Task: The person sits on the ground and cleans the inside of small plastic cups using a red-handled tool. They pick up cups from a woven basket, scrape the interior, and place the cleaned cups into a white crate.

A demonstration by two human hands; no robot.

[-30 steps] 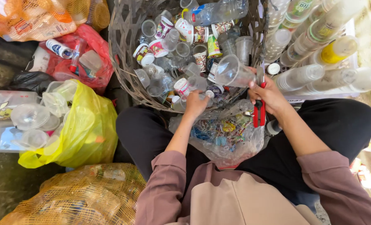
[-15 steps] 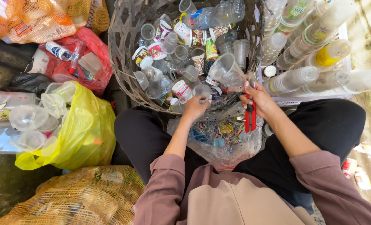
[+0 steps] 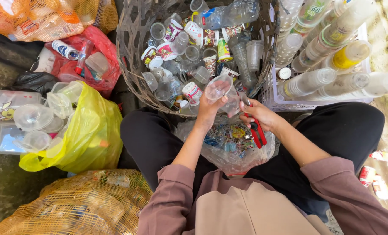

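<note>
My left hand [image 3: 208, 109] grips a clear plastic cup [image 3: 220, 88] by its side, tilted over the near rim of a woven basket [image 3: 128, 74]. My right hand [image 3: 260, 115] is just right of the cup and holds red-handled scissors [image 3: 257, 132], blades toward the cup. The two hands nearly touch at the cup. Below them, on my lap, lies a clear plastic bag [image 3: 233, 150] with colourful scraps inside. The basket holds several clear and printed cups and a plastic bottle [image 3: 228, 15].
A white crate [image 3: 316, 103] at the right holds stacks of nested clear cups [image 3: 309, 82]. At the left are a yellow bag [image 3: 93, 130] of plastic lids, a red bag [image 3: 109, 74], clear containers [image 3: 11, 130] and orange mesh sacks [image 3: 80, 204].
The clear cup came down from my right hand toward my lap, and my left hand left the basket's cups and took hold of it. My right hand lowered with the scissors.
</note>
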